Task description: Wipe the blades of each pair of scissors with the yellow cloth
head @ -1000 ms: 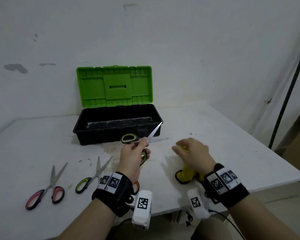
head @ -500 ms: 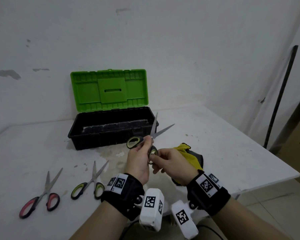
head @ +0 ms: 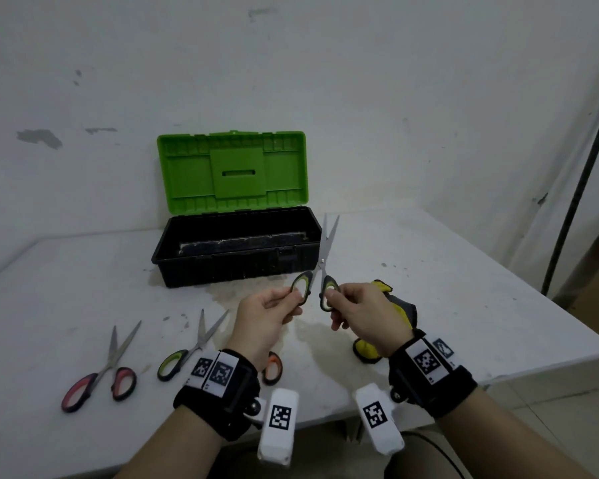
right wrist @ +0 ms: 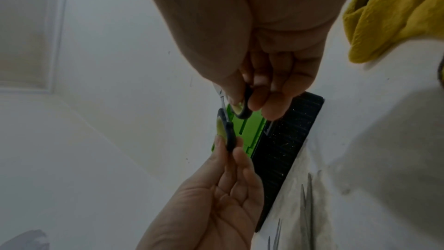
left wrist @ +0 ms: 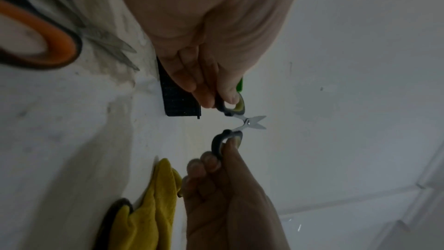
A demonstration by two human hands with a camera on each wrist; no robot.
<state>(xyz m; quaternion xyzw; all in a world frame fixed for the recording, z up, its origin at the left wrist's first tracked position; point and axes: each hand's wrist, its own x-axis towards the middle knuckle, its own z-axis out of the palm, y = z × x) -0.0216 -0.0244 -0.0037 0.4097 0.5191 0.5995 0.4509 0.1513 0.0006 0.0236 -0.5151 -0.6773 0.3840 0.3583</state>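
Green-and-black-handled scissors [head: 322, 261] are held above the table, blades pointing up and slightly apart. My left hand [head: 291, 300] pinches the left handle loop; my right hand [head: 332, 302] pinches the right loop. The left wrist view shows the same scissors [left wrist: 248, 123] between the left hand [left wrist: 228, 100] and the right hand [left wrist: 223, 149]. The yellow cloth [head: 400, 305] lies crumpled on the table under and behind my right wrist, and neither hand touches it. It also shows as the cloth [right wrist: 384, 16] in the right wrist view.
An open toolbox [head: 236, 267] with a green lid stands behind the hands. Red-handled scissors [head: 101, 378] and green-handled scissors [head: 187, 350] lie at the left. Orange-handled scissors [head: 273, 368] lie partly hidden under my left wrist. The table edge [head: 533, 368] runs close on the right.
My right hand left the yellow cloth and came across to take the second handle. The scissors turned from tilted right to upright, and the blades narrowed.
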